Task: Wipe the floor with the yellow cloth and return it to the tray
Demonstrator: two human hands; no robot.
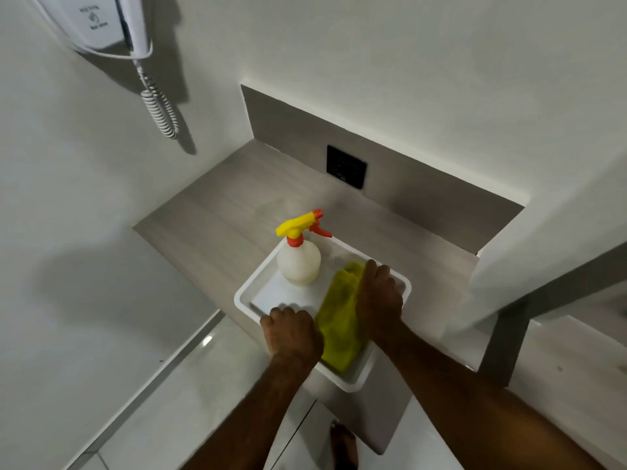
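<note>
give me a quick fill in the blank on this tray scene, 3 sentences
1. The yellow cloth lies in the white ____.
2. The spray bottle in the tray has a yellow and ____ trigger head.
3. The left hand sits on the tray's near rim; the ____ hand rests on the cloth.

Missing words: tray; orange; right

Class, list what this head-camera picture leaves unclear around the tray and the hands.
- Head view: right hand covers the yellow cloth; its grip is unclear.
- Left hand hides the tray rim beneath it.
- Hair dryer is cut off by the top edge; its label is blurred.
</note>
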